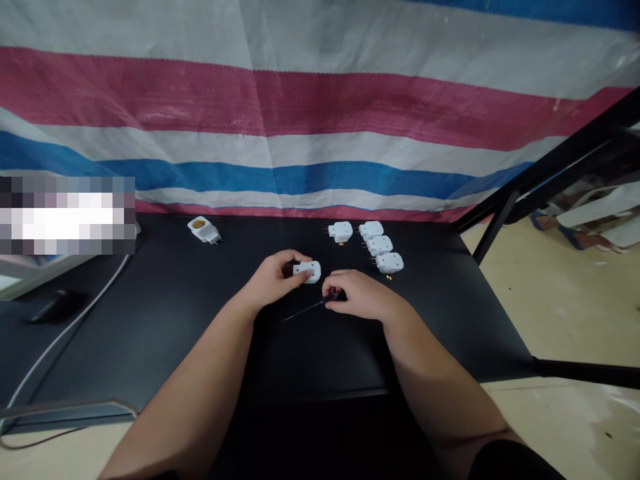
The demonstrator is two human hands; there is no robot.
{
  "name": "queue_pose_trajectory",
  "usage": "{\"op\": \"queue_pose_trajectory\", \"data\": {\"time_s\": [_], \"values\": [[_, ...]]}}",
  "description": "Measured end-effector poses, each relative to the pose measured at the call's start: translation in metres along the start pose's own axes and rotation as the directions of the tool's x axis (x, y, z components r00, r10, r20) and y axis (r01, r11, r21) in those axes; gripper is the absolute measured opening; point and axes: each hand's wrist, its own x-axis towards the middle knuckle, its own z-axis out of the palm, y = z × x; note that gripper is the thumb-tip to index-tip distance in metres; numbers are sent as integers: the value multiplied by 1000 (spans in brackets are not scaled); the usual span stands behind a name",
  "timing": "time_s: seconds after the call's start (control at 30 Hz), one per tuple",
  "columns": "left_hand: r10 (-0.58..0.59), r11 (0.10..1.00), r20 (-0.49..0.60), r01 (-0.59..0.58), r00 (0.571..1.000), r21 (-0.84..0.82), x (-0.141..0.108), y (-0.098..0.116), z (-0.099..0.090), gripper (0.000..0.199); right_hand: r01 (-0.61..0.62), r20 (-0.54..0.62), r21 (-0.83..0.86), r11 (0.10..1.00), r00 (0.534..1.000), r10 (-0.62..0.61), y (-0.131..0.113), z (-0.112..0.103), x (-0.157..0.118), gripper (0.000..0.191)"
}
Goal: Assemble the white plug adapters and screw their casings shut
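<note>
In the middle of the black table, my left hand grips a white plug adapter between thumb and fingers, with small dark holes on its upper face. Just to its right, my right hand is closed around the dark handle of a screwdriver. The thin shaft points left and down, its tip apart from the adapter. Beyond my hands lies another white plug adapter, prongs to the left. Several similar ones, such as this adapter, form a slanting column on the right.
Small brass-coloured pieces lie near the right adapters. A white adapter with a round orange-brown disc sits at the back left. A black mouse and a pale cable are far left. A striped sheet hangs behind the table.
</note>
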Motion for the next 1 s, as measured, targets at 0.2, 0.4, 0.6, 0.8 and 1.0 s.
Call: {"op": "queue_pose_trajectory", "data": {"time_s": [0.2,0.4,0.6,0.8,1.0], "values": [[141,982,43,-146,989,119,-1,5,0,36,125,-178,457,881,983,-47,2,-15,-2,19],[199,973,107,-209,974,93,-1,10,4,32,294,-503,539,789,864,21,-8,-12,22,35],[248,964,114,-257,962,73,-1,11,5,29,340,-471,279,898,864,-181,-30,-26,39,35],[234,967,110,-243,966,72,-1,12,5,22,371,-420,187,909,867,-268,-28,-27,43,29],[212,975,139,-219,967,37,-1,12,4,33,369,-431,215,904,867,-251,-18,-31,39,28]]}}
